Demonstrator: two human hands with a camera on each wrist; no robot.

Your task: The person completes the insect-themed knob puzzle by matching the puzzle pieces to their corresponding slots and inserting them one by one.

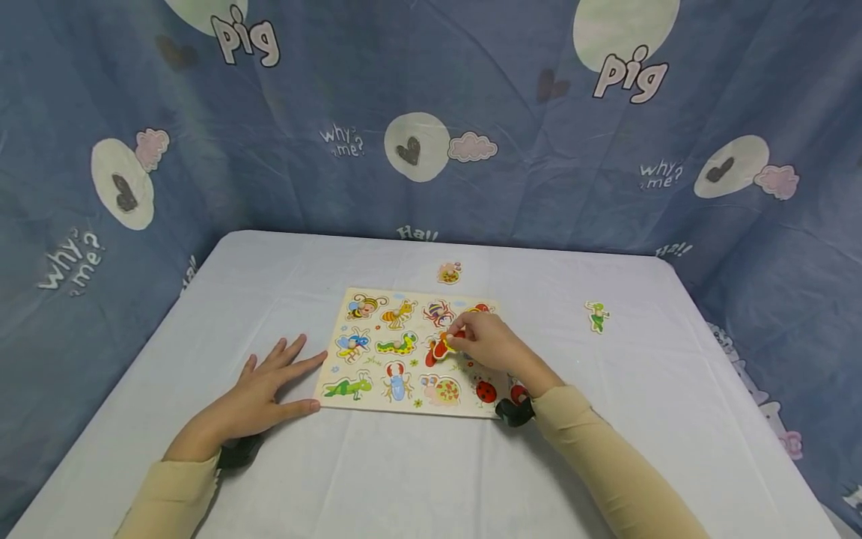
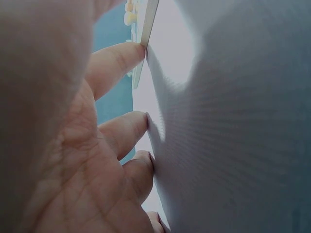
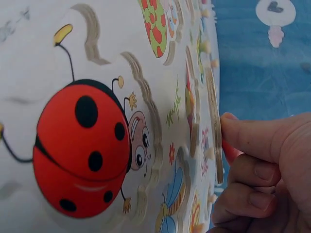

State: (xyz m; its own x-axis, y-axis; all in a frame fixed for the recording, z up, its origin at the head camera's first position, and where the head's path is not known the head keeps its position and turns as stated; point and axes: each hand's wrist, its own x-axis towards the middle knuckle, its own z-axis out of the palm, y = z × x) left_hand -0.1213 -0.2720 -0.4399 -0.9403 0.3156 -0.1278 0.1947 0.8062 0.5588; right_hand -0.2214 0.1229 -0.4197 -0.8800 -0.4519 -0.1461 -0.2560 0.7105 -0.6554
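Note:
A wooden insect puzzle board (image 1: 404,408) lies on the white table. My right hand (image 1: 488,340) pinches a red and yellow butterfly puzzle piece (image 1: 441,349) over the board's right half. From the right wrist the piece (image 3: 214,126) shows edge-on, tilted just above the board, between thumb and fingers. Close to that wrist is a printed ladybug recess (image 3: 82,150). My left hand (image 1: 263,389) rests spread on the table, with thumb and index fingertips at the board's left edge; the left wrist view shows the index finger (image 2: 119,65) touching that edge.
Beyond the board's far edge lies a snail piece (image 1: 449,273). A green insect piece (image 1: 596,317) sits to the right on the table. Near the right wrist is a ladybug piece (image 1: 518,394), partly covered. A blue printed curtain (image 1: 303,180) hangs behind the table.

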